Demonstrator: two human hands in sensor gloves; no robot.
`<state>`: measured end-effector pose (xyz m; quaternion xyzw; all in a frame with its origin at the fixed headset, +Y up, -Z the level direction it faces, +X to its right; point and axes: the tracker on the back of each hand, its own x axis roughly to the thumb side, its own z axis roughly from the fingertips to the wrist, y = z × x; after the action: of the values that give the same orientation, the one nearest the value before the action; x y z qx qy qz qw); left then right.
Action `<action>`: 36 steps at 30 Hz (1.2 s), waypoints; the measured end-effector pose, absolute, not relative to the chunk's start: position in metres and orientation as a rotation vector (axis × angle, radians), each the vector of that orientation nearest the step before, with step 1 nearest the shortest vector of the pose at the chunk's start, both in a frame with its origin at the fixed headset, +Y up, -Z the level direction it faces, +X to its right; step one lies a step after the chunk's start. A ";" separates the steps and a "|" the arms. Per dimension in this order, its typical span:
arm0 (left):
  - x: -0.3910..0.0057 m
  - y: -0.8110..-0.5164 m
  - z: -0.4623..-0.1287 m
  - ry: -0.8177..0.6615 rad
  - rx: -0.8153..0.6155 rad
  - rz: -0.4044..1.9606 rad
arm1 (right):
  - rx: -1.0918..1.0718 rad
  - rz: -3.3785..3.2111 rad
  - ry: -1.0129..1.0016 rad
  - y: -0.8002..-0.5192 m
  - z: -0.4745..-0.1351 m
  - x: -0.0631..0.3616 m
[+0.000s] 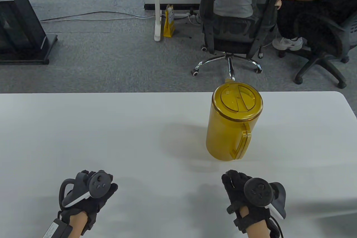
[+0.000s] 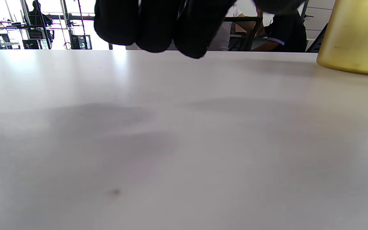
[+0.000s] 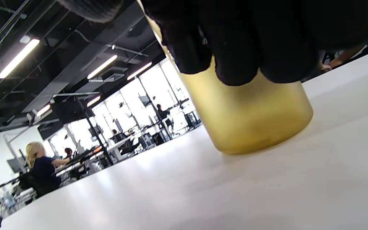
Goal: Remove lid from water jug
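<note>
A translucent yellow water jug [image 1: 233,126] stands upright on the white table [image 1: 111,137], right of centre, its handle [image 1: 242,143] turned toward me. Its round yellow lid [image 1: 237,99] sits on top. My left hand [image 1: 92,190] hovers near the front edge at the left, fingers loosely curled, holding nothing. My right hand [image 1: 239,186] is just in front of the jug, a short gap away, fingers loosely curled and empty. The left wrist view catches the jug's base [image 2: 356,38] at the far right. In the right wrist view the jug's lower body [image 3: 251,118] shows behind my fingers [image 3: 235,48].
Beyond the table's far edge are two office chairs [image 1: 237,26] with seated people, a yellow bag [image 1: 169,21] on the floor and a black stand [image 1: 19,26] at the left. Bare tabletop stretches left of the jug.
</note>
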<state>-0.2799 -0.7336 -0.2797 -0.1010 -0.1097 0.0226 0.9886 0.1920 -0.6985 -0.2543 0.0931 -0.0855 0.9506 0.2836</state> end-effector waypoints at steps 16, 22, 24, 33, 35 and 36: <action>-0.287 -0.734 -0.285 -0.222 -0.173 0.171 | -0.036 2.277 -0.741 -0.699 -0.259 0.226; -0.285 -0.743 -0.285 -0.210 -0.246 0.093 | -0.021 1.945 -0.708 -0.707 -0.269 0.221; -0.282 -0.740 -0.284 -0.222 -0.240 0.096 | 0.010 1.982 -0.693 -0.704 -0.272 0.219; -0.278 -0.738 -0.282 -0.224 -0.247 0.101 | -0.027 1.906 -0.641 -0.698 -0.296 0.213; -0.278 -0.739 -0.282 -0.223 -0.252 0.100 | -0.046 1.888 -0.602 -0.700 -0.301 0.211; -0.278 -0.739 -0.282 -0.219 -0.257 0.098 | -0.045 1.881 -0.586 -0.702 -0.305 0.209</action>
<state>-0.2784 -0.7390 -0.2817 -0.1276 -0.1092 0.0488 0.9846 0.2094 -0.7016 -0.3051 -0.0189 -0.2477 0.7954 0.5528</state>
